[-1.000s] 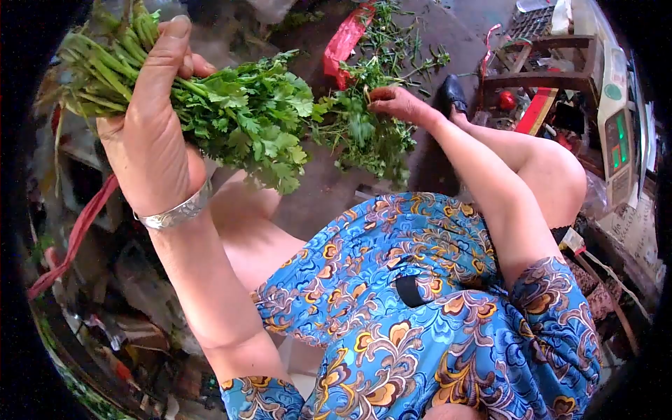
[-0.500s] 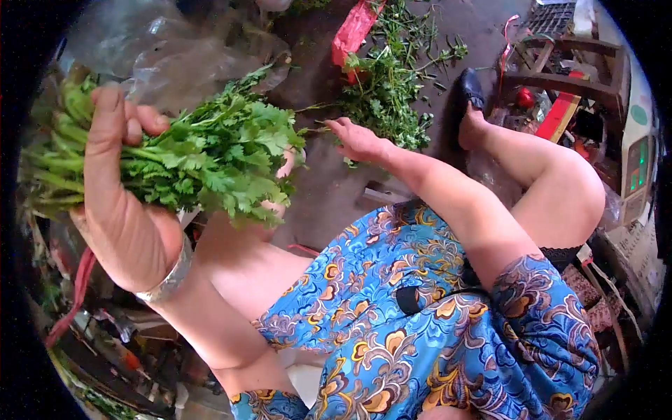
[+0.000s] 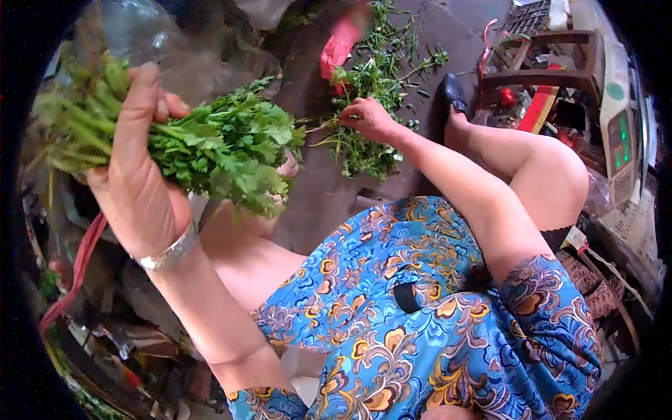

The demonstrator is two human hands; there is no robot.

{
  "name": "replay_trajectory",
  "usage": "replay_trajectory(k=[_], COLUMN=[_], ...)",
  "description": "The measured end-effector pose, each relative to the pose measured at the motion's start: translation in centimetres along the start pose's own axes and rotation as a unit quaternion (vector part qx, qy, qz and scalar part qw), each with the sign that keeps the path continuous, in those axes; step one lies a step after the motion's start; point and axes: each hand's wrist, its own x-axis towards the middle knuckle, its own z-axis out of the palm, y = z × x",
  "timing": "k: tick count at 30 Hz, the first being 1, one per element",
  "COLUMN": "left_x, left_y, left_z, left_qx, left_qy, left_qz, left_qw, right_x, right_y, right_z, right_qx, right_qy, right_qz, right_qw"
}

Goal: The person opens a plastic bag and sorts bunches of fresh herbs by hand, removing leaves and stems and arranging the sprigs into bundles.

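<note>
My left hand (image 3: 143,168), with a silvery bracelet at the wrist, is closed around a bunch of leafy celery (image 3: 227,143). The bunch is raised at the left, its pale green stems pointing left and its leaves pointing right. My right hand (image 3: 367,120) is lower, over a heap of green trimmings (image 3: 378,157) on the floor. Its fingers are drawn together on thin yellowish stems (image 3: 323,127), which stick out past the fingertips. The fingers partly hide the grip.
A pink plastic bag (image 3: 339,49) lies beside the trimmings. Clear plastic sheeting (image 3: 175,42) is behind the bunch. To the right are a brown wooden frame (image 3: 539,78) and a scale with a lit green display (image 3: 621,141). A pink ribbon (image 3: 77,269) hangs at the left.
My right hand has moved over the trimmings, and its fingers have curled in from a straighter pose. My left hand and the celery have shifted slightly up and right in view.
</note>
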Motion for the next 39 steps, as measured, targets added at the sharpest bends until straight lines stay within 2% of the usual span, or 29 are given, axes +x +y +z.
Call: replay_trajectory(k=[1, 3, 4, 5, 7, 9, 11, 13, 14, 15, 18, 20, 21, 26, 28, 33, 35, 37, 39], left_x=[0.4, 0.6, 0.9, 0.9, 1.0, 1.2, 1.4, 1.6, 1.8, 1.8, 2.4, 2.8, 3.3, 2.9, 2.9, 2.8, 2.7, 2.4, 2.4], left_y=[0.1, 0.6, 0.5, 0.7, 0.9, 0.8, 1.1, 1.4, 1.6, 1.9, 2.3, 3.1, 3.4, 2.4, 2.0, 1.8, 1.7, 1.2, 1.2], left_z=[0.6, 2.7, 2.8, 3.3, 4.2, 4.3, 4.8, 5.2, 5.6, 5.7, 6.7, 7.6, 8.4, 9.2, 10.2, 12.3, 12.9, 12.9, 13.2], left_qx=[0.007, -0.005, -0.012, 0.003, -0.002, -0.016, 0.008, 0.037, 0.021, 0.005, -0.009, -0.022, -0.024, -0.092, -0.114, -0.129, -0.099, -0.077, -0.060], left_qy=[0.061, 0.126, 0.119, 0.126, 0.106, 0.068, 0.041, 0.050, 0.045, 0.041, 0.011, -0.012, -0.028, -0.113, -0.134, -0.195, -0.184, -0.161, -0.124], left_qz=[-0.025, 0.007, 0.014, 0.015, 0.038, 0.049, 0.066, 0.038, 0.028, 0.018, -0.001, -0.047, -0.038, -0.100, -0.116, -0.149, -0.145, -0.138, -0.110], left_qw=[0.998, 0.992, 0.993, 0.992, 0.994, 0.996, 0.997, 0.997, 0.998, 0.999, 1.000, 0.999, 0.999, 0.984, 0.978, 0.961, 0.967, 0.974, 0.984], right_x=[0.2, 1.4, 1.9, 2.3, 2.8, 2.6, 1.6, 0.6, -0.7, -1.6, -3.5, -4.0, -3.9, -2.7, -2.7, -3.2, -3.2, -3.0, -2.9], right_y=[-1.3, -3.5, -4.3, -5.0, -6.9, -9.0, -11.0, -13.0, -14.7, -16.3, -18.8, -19.6, -19.8, -20.7, -20.6, -21.6, -21.3, -20.9, -20.6], right_z=[-2.1, -6.2, -8.0, -10.0, -13.9, -17.3, -20.1, -23.0, -25.1, -26.1, -27.8, -28.4, -28.7, -26.9, -26.7, -27.5, -27.4, -27.1, -27.7], right_qx=[0.012, 0.230, 0.326, 0.295, 0.340, 0.465, 0.458, 0.434, 0.492, 0.489, 0.585, 0.634, 0.655, 0.657, 0.684, 0.658, 0.558, 0.526, 0.447], right_qy=[-0.001, -0.040, -0.029, 0.009, 0.024, -0.005, 0.019, -0.008, -0.065, -0.062, -0.016, -0.022, -0.030, -0.034, -0.040, -0.041, -0.011, 0.024, 0.059], right_qz=[0.042, 0.146, 0.144, 0.118, 0.115, 0.129, 0.133, 0.117, 0.066, 0.056, 0.022, 0.008, 0.002, -0.030, -0.044, -0.036, -0.035, -0.048, -0.036], right_qw=[0.999, 0.961, 0.934, 0.948, 0.933, 0.876, 0.879, 0.893, 0.866, 0.868, 0.811, 0.773, 0.755, 0.753, 0.727, 0.751, 0.829, 0.849, 0.892])
